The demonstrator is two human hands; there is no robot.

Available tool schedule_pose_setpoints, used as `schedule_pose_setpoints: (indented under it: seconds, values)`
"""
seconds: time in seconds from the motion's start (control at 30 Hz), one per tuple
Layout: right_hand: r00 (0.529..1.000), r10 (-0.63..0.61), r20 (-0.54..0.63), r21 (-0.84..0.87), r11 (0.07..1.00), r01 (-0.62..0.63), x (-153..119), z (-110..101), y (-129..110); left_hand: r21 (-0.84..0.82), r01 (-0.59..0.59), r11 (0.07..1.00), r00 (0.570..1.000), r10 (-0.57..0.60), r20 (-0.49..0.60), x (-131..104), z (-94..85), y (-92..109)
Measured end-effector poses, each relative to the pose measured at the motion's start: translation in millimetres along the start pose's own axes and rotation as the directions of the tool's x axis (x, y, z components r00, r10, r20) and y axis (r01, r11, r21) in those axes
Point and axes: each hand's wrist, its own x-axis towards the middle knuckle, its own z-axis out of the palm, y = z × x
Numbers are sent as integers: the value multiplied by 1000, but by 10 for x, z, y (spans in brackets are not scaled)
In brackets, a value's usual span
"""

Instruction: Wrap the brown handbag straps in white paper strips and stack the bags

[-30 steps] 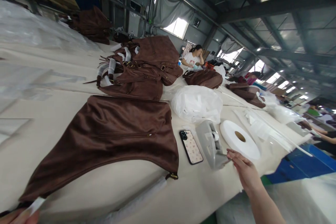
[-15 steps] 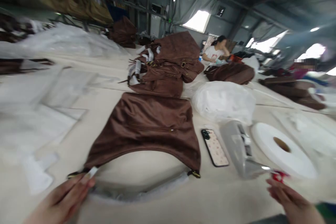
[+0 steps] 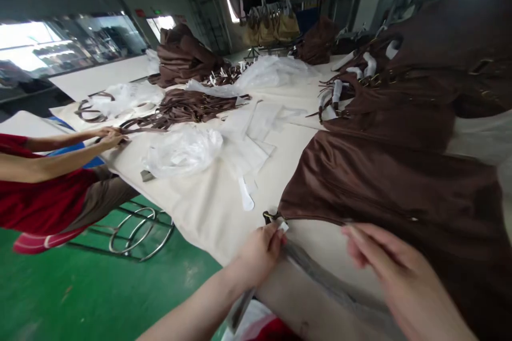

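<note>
A brown handbag (image 3: 384,186) lies flat on the cloth-covered table, its curved top edge towards me. Its strap (image 3: 320,277), sleeved in greyish film, loops along the near side. My left hand (image 3: 262,250) is closed around the strap's left end, just below a metal ring (image 3: 270,217). A small white piece (image 3: 283,226) pokes out from its fingers. Over the bag's upper edge, my right hand (image 3: 392,261) has thumb and fingers pinched together; whatever they may hold is too small or blurred to make out.
On the left, a co-worker in a red shirt (image 3: 48,192) handles brown straps (image 3: 188,106) at the table edge. Crumpled clear plastic (image 3: 184,152) and white sheets (image 3: 248,144) lie mid-table. More brown bags (image 3: 400,101) are piled behind the handbag. A metal stool (image 3: 136,234) stands on the green floor.
The view has swung left, bringing the co-worker into sight. My right hand has left the red-tipped tool beside the white roll and come over the bag. My left hand keeps hold of the strap end.
</note>
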Motion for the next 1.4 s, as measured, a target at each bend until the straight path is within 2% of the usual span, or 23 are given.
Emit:
schedule_pose_setpoints:
  seconds: [0.1,0.13,0.2,0.33,0.4,0.6,0.73,0.9,1.0,1.03,1.1,1.17,1.2,1.27,1.3,1.33,1.4]
  values:
    - [955,88,282,137,982,-131,301,639,-98,43,25,999,999,-24,-23,-29,48,-23]
    - [938,102,332,176,970,-168,363,787,-89,46,24,999,999,-23,-26,-26,61,-32]
    - [914,140,381,210,949,-233,424,944,-21,45,15,999,1000,-14,-25,-9,76,-46]
    - [862,259,436,174,915,-363,421,882,155,50,4,999,1000,-4,5,36,59,-52]
    - [843,281,459,168,904,-392,423,827,198,61,-7,998,1000,5,27,51,40,-44]
    - [813,313,490,97,908,-408,481,839,202,-7,-47,999,997,47,56,42,-12,-15]
    - [810,314,496,1,932,-362,490,870,230,-77,-77,994,996,80,45,29,-26,5]
    - [811,332,482,-109,941,-321,488,860,289,-60,12,998,1000,-12,4,89,36,28]
    - [777,308,549,-77,944,-320,483,800,268,-198,117,973,993,-117,8,122,51,38]
    - [757,306,578,-62,941,-333,480,778,253,-293,175,940,984,-172,38,124,39,47]
    - [719,319,617,-45,927,-372,473,744,225,-483,318,815,948,-278,155,117,-12,76]
    - [702,330,631,-41,918,-394,465,735,217,-602,470,646,883,-334,330,98,-84,110]
    - [699,325,637,-38,919,-393,460,741,224,-628,550,551,835,-343,431,85,-117,125]
    - [700,299,649,-27,928,-371,447,762,253,-638,688,347,726,-305,617,48,-161,143]
    - [703,277,655,-19,936,-352,439,775,270,-637,729,250,684,-256,683,23,-167,146]
    - [709,252,659,-7,944,-329,429,785,285,-642,748,167,664,-198,721,-7,-162,145]
    - [722,194,664,23,960,-279,410,799,303,-681,730,57,682,-104,724,-80,-130,135]
